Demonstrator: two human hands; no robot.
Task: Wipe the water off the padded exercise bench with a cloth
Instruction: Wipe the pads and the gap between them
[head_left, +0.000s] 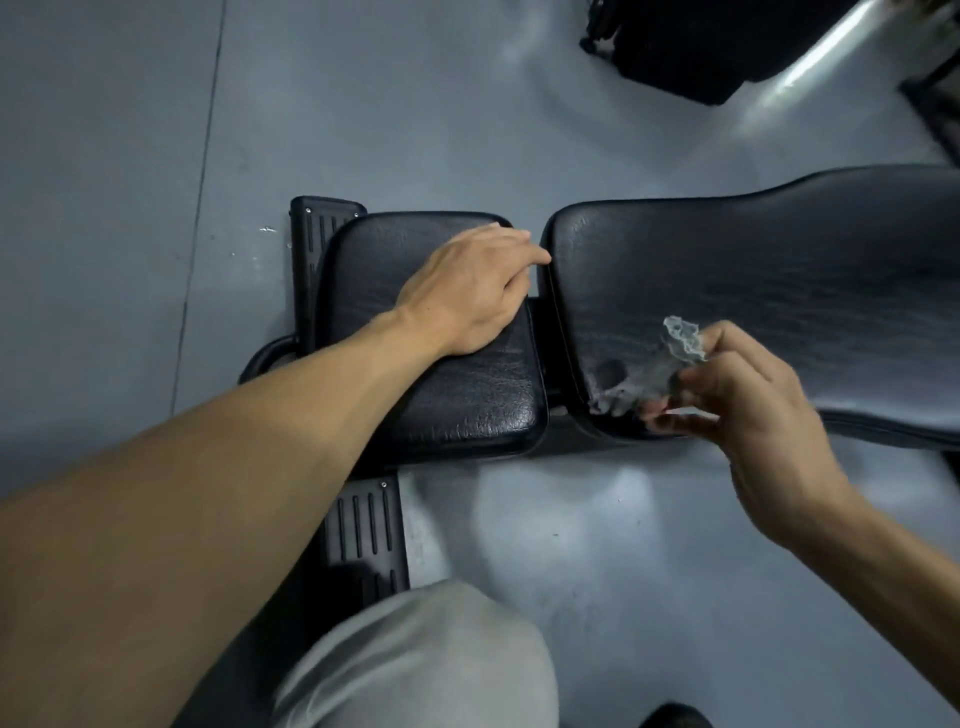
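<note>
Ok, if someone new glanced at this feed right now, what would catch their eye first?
Probably the right hand pinching a crumpled grey cloth at the near corner of the long black back pad. Next, the left hand lying flat on the smaller seat pad, its fingertips at the gap between the two pads. A bright glare streaks the grey floor at top right.

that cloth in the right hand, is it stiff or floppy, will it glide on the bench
Probably floppy: the cloth bunches and droops from the right hand, which pinches it. It looks thin and light, with a ragged, see-through edge. It should glide easily on the glossy back pad, though that is a guess.
</note>
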